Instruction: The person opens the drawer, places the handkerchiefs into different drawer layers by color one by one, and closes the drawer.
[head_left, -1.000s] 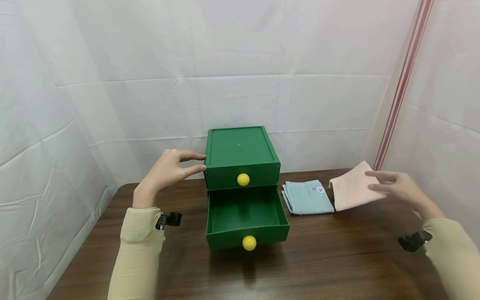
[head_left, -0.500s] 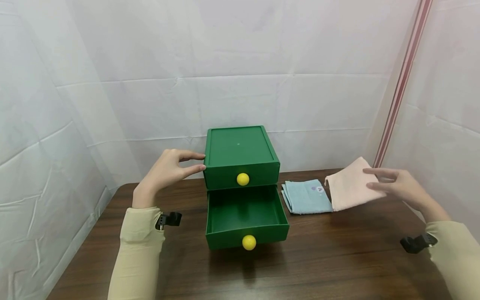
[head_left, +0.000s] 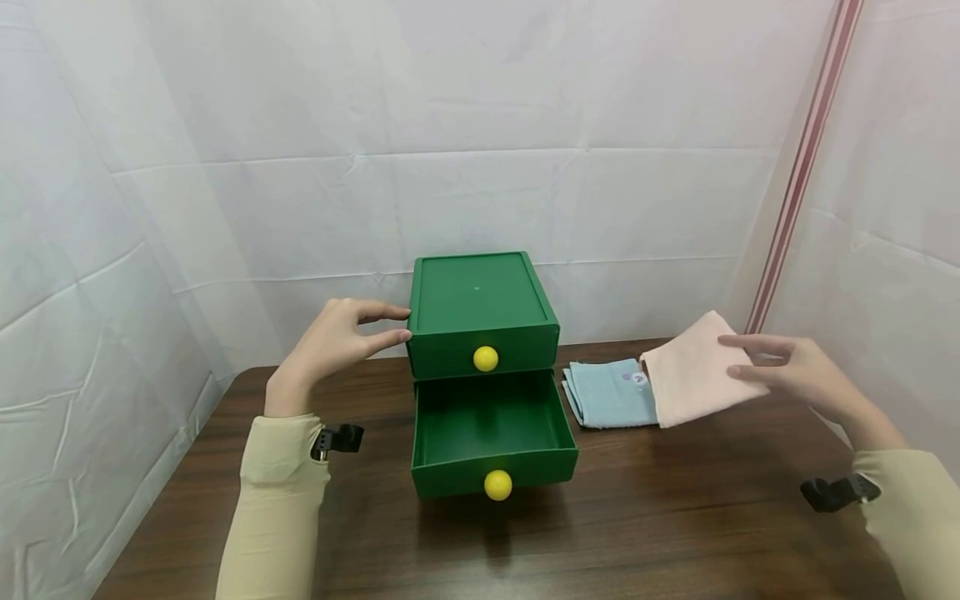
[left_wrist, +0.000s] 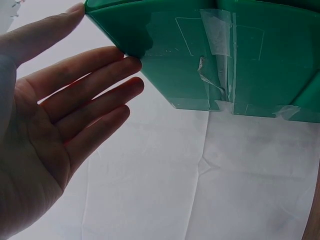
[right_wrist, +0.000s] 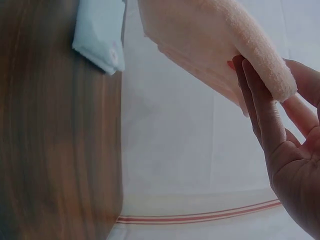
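White creased sheeting backs a dark wooden surface [head_left: 675, 517] where a green plastic two-drawer box [head_left: 483, 329] stands, its lower drawer [head_left: 491, 433] pulled out. At the box's upper corner the left hand [head_left: 330, 342] rests with straight fingers. Off the surface, the right hand [head_left: 795, 375] pinches a folded pink cloth [head_left: 693, 367] above a folded light-blue cloth [head_left: 607, 392]. Keeping the fold flat and the box steadied would likely let the pink cloth go into the drawer cleanly.
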